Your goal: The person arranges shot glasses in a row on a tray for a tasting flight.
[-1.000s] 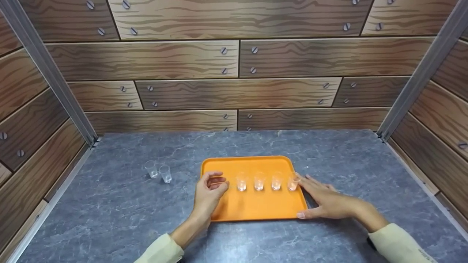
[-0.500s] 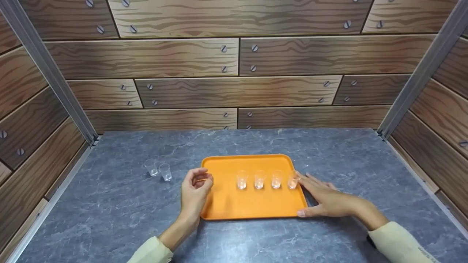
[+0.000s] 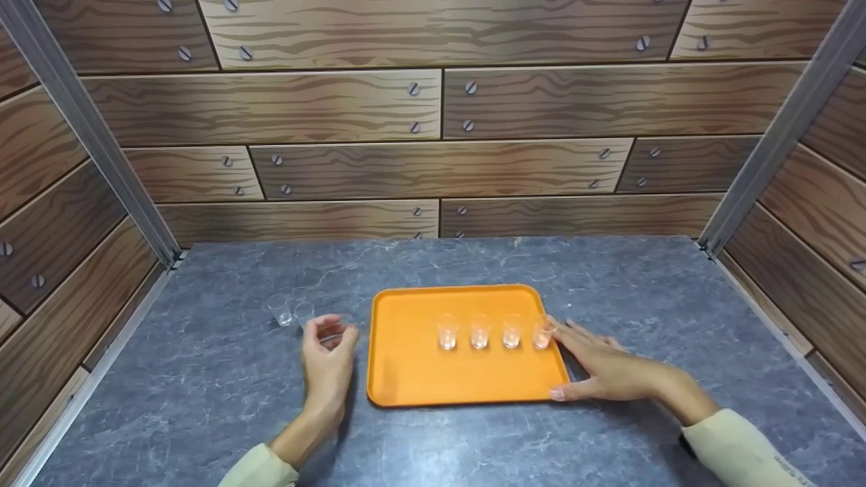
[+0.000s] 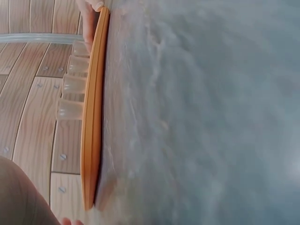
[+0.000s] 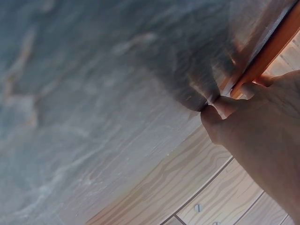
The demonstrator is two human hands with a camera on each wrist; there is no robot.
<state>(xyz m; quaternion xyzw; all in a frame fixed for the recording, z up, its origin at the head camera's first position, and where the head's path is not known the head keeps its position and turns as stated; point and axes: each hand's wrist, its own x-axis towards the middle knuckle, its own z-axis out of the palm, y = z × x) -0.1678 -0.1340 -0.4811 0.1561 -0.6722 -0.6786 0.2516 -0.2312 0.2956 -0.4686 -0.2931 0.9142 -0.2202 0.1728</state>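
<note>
An orange tray (image 3: 406, 379) lies on the grey table, bearing a row of several small clear shot glasses (image 3: 480, 335). Left of the tray, my left hand (image 3: 325, 368) is raised over the table with curled fingers and thumb, pinching a clear shot glass (image 3: 346, 321) that is barely visible. Just beyond it, two shot glasses stand on the table; the farther-left one (image 3: 283, 314) shows well, while the other (image 3: 304, 314) is partly behind my fingers. At the tray's right edge rests my right hand (image 3: 602, 368), fingers extended beside the rightmost glass (image 3: 542, 335), thumb near the front corner.
The grey marbled table (image 3: 203, 379) stretches around the tray. Wood-patterned panels (image 3: 433, 169) close off the back and both sides, with metal posts (image 3: 101, 135) at the back corners.
My left hand has moved left off the tray, across the table to beside the two standing glasses. The right hand, the tray and its row of glasses have stayed in place.
</note>
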